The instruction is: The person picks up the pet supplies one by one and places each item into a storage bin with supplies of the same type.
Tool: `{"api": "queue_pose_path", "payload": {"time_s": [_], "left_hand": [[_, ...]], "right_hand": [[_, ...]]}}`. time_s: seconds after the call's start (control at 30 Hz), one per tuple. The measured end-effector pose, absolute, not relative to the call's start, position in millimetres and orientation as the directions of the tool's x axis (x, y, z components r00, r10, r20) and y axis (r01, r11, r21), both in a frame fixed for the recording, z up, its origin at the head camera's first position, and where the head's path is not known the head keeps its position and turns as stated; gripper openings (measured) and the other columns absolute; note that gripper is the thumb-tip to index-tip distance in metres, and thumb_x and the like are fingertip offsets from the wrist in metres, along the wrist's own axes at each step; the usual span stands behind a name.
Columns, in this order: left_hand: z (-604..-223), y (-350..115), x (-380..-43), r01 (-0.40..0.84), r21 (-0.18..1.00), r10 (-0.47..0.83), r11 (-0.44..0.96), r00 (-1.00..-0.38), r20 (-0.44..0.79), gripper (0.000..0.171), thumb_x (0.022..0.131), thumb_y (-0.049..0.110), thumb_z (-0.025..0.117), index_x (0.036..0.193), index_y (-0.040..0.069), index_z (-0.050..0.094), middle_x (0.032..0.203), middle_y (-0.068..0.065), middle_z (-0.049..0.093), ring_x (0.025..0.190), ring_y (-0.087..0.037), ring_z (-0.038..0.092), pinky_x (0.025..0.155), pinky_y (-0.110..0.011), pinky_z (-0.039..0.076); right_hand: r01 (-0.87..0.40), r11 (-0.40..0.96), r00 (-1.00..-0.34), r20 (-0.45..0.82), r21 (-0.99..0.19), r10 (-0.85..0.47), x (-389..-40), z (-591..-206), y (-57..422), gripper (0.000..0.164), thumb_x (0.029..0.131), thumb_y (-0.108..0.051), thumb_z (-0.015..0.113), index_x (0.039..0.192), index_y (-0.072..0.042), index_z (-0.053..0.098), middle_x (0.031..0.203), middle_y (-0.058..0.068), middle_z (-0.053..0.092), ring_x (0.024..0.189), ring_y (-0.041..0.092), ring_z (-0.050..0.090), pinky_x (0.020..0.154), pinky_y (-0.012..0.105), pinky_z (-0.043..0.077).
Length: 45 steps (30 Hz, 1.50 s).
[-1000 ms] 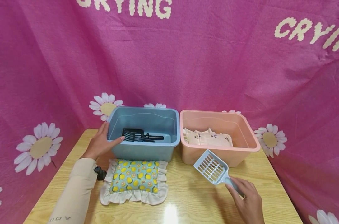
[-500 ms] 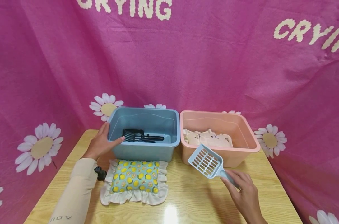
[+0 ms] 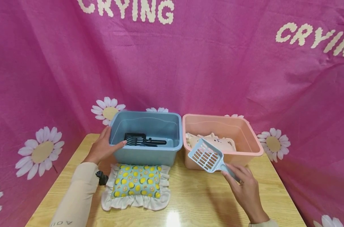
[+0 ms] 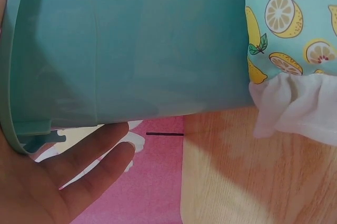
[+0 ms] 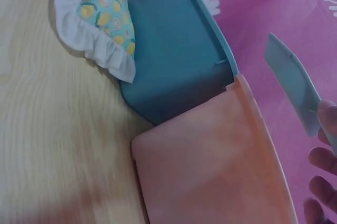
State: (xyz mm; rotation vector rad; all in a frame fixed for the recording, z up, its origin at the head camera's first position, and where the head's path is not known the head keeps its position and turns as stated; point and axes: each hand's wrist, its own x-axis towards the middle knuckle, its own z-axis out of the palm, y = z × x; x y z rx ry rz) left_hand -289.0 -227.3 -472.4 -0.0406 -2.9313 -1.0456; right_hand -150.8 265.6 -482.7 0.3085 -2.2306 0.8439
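My right hand (image 3: pixel 246 186) grips the handle of a light blue slotted litter scoop (image 3: pixel 206 155). Its head is raised and overlaps the front rim of the pink bin (image 3: pixel 246 153) in the head view. The right wrist view shows the scoop (image 5: pixel 295 84) edge-on above that bin's rim. My left hand (image 3: pixel 102 148) rests at the front left corner of the blue bin (image 3: pixel 149 156), thumb over the rim. In the left wrist view, straight fingers (image 4: pixel 100 182) lie along the bin's outer side. Inside it are a black slotted scoop (image 3: pixel 135 138) and another dark tool, partly hidden.
A lemon-print cushion (image 3: pixel 138 181) with a white ruffle lies before the blue bin. Cream printed fabric (image 3: pixel 221 143) fills part of the pink bin. Both bins stand side by side on the wooden table (image 3: pixel 194 201), against a magenta curtain (image 3: pixel 189 63). A small black object (image 3: pixel 103 178) is at the left wrist.
My right hand has moved up and left with the litter scoop, bringing its head from before the pink bin's wall to its front rim. The left hand stays put.
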Motion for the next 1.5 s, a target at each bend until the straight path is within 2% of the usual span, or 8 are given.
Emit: {"api": "queue_pose_path", "payload": {"time_s": [0.23,0.37,0.47,0.6,0.77,1.03,1.13,1.5], "left_hand": [[-469.9,-226.0,-289.9,0.044,0.636,0.017,0.77,-0.999,0.049,0.113,0.078,0.074,0.057,0.156,0.018,-0.003,0.161,-0.011,0.003,0.135,-0.047,0.029,0.097,-0.07,0.034],[-470.0,-227.4,-287.6,0.042,0.637,0.019,0.77,-0.999,0.043,0.113,0.078,0.074,0.057,0.156,0.017,-0.003,0.161,-0.011,0.004,0.135,-0.047,0.029,0.097,-0.07,0.034],[-471.0,-227.8,-286.5,0.038,0.64,0.018,0.767,-0.999,0.038,0.114,0.078,0.074,0.058,0.156,0.018,-0.003,0.161,-0.011,0.004,0.135,-0.047,0.029,0.097,-0.071,0.034],[-471.9,-228.4,-287.2,0.03,0.64,0.013,0.768,-0.999,0.031,0.114,0.077,0.074,0.058,0.156,0.018,-0.003,0.161,-0.011,0.003,0.135,-0.048,0.028,0.096,-0.071,0.034],[-471.7,-229.5,-287.4,0.028,0.638,0.014,0.769,-1.0,0.026,0.115,0.077,0.075,0.057,0.156,0.018,-0.003,0.162,-0.011,0.002,0.135,-0.048,0.028,0.097,-0.071,0.033],[-472.5,-229.5,-287.8,0.025,0.637,0.014,0.77,-1.0,0.022,0.116,0.076,0.076,0.057,0.156,0.019,-0.005,0.162,-0.01,0.001,0.135,-0.048,0.028,0.097,-0.071,0.034],[-472.9,-229.8,-288.1,0.021,0.637,0.01,0.771,-1.0,0.021,0.117,0.075,0.077,0.057,0.156,0.019,-0.006,0.162,-0.011,0.002,0.135,-0.048,0.028,0.096,-0.07,0.035],[-473.2,-228.7,-287.6,0.013,0.64,0.004,0.768,-1.0,0.016,0.116,0.076,0.075,0.058,0.156,0.02,-0.005,0.162,-0.011,0.001,0.136,-0.049,0.026,0.095,-0.071,0.035]], "right_hand": [[-0.452,0.753,-0.698,0.715,-0.478,0.035,-160.9,-473.5,261.1,0.033,0.076,-0.005,0.081,0.108,-0.005,0.074,0.096,0.005,0.07,0.09,0.013,0.053,0.071,0.015,0.04],[-0.41,0.752,-0.72,0.689,-0.517,0.081,-163.5,-470.9,255.4,0.034,0.076,-0.008,0.082,0.109,-0.008,0.075,0.092,0.006,0.072,0.087,0.013,0.054,0.069,0.013,0.041],[-0.397,0.75,-0.728,0.68,-0.528,0.093,-167.0,-469.8,251.3,0.034,0.077,-0.01,0.081,0.11,-0.009,0.075,0.09,0.007,0.072,0.085,0.013,0.055,0.069,0.018,0.04],[-0.433,0.755,-0.708,0.704,-0.493,0.053,-176.6,-467.5,246.9,0.034,0.077,-0.01,0.081,0.111,-0.01,0.074,0.091,0.008,0.072,0.083,0.016,0.057,0.067,0.025,0.04],[-0.48,0.743,-0.697,0.717,-0.466,0.0,-189.0,-465.3,240.9,0.035,0.077,-0.009,0.081,0.111,-0.008,0.074,0.091,0.006,0.072,0.083,0.018,0.059,0.068,0.022,0.041],[-0.483,0.737,-0.72,0.693,-0.473,-0.027,-203.2,-465.0,230.8,0.034,0.075,-0.01,0.082,0.109,-0.007,0.075,0.078,0.005,0.057,0.073,0.012,0.045,0.061,0.02,0.033],[-0.484,0.728,-0.73,0.683,-0.486,-0.03,-208.1,-463.7,227.6,0.035,0.075,-0.01,0.083,0.109,-0.007,0.075,0.077,0.004,0.053,0.073,0.012,0.043,0.061,0.02,0.033],[-0.495,0.718,-0.76,0.644,-0.489,-0.085,-230.1,-453.7,210.4,0.028,0.08,-0.019,0.08,0.105,-0.007,0.075,0.079,0.002,0.057,0.072,0.014,0.046,0.063,0.031,0.036]]}}
